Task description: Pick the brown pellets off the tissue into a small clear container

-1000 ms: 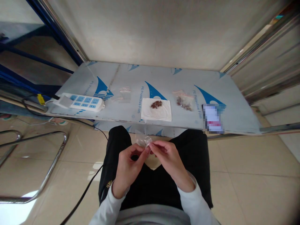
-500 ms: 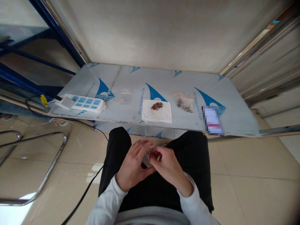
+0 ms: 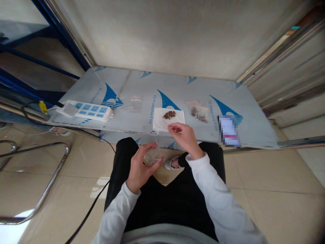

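My left hand point(image 3: 141, 166) grips a clear round dish point(image 3: 153, 155) by its sides, fingers and thumb curved around the rim, above the gap between my knees. Its inside looks see-through. My right hand point(image 3: 184, 135) is over the front edge of the shelf, with its fingertips pinched together at the near edge of a folded white tissue point(image 3: 158, 123). Anything in that pinch is too small to make out. Small dark brown, stick-like pieces point(image 3: 169, 115) lie in a loose heap on the tissue, just beyond my right fingertips.
On the film-covered shelf point(image 3: 142, 134), a clear bag point(image 3: 200, 112) with brown bits lies right of the tissue. A phone point(image 3: 229, 131) rests farther right. Left are another clear bag point(image 3: 134, 103) and a white power strip point(image 3: 93, 112) with cables. A metal chair frame point(image 3: 61, 169) stands at left.
My hands have moved apart. The right hand has let go near the dish and reached forward to the tissue. My left hand has shifted slightly left and forward, keeping the dish.
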Demonstrator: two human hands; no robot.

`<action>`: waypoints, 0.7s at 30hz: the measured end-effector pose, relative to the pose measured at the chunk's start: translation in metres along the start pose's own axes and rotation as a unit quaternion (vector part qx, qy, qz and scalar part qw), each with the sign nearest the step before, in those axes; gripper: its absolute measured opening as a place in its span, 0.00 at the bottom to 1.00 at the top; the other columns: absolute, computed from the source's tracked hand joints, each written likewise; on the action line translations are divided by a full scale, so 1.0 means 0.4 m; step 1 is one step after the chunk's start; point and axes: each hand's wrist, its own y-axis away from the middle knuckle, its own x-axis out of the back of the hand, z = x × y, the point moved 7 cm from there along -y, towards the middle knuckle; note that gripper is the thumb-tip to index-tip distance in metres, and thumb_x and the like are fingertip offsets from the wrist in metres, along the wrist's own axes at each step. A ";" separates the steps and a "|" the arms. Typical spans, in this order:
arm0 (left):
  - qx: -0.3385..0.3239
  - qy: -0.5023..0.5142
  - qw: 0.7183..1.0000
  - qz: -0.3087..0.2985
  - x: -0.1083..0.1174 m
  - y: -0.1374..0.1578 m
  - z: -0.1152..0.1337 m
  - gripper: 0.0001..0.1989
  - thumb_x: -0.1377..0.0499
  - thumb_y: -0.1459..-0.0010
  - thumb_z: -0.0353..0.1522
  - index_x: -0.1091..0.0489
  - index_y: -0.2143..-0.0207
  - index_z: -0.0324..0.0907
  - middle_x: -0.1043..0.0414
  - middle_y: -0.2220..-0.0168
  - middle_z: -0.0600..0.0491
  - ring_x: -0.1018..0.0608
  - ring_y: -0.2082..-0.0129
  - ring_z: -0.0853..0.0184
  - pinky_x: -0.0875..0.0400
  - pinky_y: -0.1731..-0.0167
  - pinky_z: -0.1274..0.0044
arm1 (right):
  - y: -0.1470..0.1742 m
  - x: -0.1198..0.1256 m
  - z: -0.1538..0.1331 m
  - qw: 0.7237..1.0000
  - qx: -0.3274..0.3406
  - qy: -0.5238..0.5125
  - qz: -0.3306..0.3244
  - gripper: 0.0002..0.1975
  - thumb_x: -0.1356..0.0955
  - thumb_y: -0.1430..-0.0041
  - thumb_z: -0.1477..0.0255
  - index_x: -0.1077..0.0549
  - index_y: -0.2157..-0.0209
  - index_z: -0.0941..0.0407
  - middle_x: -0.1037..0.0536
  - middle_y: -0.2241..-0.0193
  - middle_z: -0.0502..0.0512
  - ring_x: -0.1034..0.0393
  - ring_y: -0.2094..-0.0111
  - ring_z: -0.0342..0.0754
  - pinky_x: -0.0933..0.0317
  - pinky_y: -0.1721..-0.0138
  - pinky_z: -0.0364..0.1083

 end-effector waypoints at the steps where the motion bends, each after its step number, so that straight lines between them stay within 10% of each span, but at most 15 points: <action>1: 0.003 0.003 1.000 0.007 -0.002 0.002 0.000 0.22 0.34 0.48 0.35 0.32 0.50 0.44 0.24 0.55 0.49 0.22 0.55 0.61 0.27 0.52 0.70 | -0.037 0.015 0.031 0.996 -0.019 0.064 0.054 0.10 0.34 0.39 0.68 0.22 0.62 0.57 0.18 0.64 0.56 0.26 0.66 0.48 0.35 0.61 0.46; 11: 0.058 0.035 0.998 0.006 -0.038 0.006 -0.010 0.31 0.32 0.49 0.37 0.35 0.44 0.44 0.22 0.55 0.49 0.20 0.55 0.60 0.26 0.52 0.69 | -0.185 -0.048 0.142 0.974 -0.065 0.204 0.072 0.07 0.32 0.41 0.72 0.21 0.64 0.57 0.20 0.62 0.62 0.26 0.60 0.53 0.35 0.58 0.48; 18: 0.021 0.021 0.999 0.022 -0.050 -0.053 -0.014 0.28 0.32 0.49 0.37 0.32 0.45 0.45 0.22 0.53 0.48 0.21 0.52 0.58 0.28 0.50 0.67 | -0.028 0.059 -0.019 0.995 0.050 0.044 0.075 0.10 0.32 0.41 0.65 0.22 0.64 0.55 0.18 0.68 0.54 0.24 0.69 0.49 0.31 0.63 0.47; 21: -0.004 0.028 0.999 0.014 -0.064 -0.081 0.008 0.29 0.32 0.49 0.37 0.32 0.45 0.45 0.23 0.51 0.47 0.22 0.51 0.58 0.28 0.49 0.67 | 0.072 0.079 -0.105 0.991 0.120 0.044 -0.031 0.06 0.32 0.40 0.67 0.22 0.63 0.52 0.18 0.68 0.51 0.24 0.68 0.48 0.31 0.63 0.47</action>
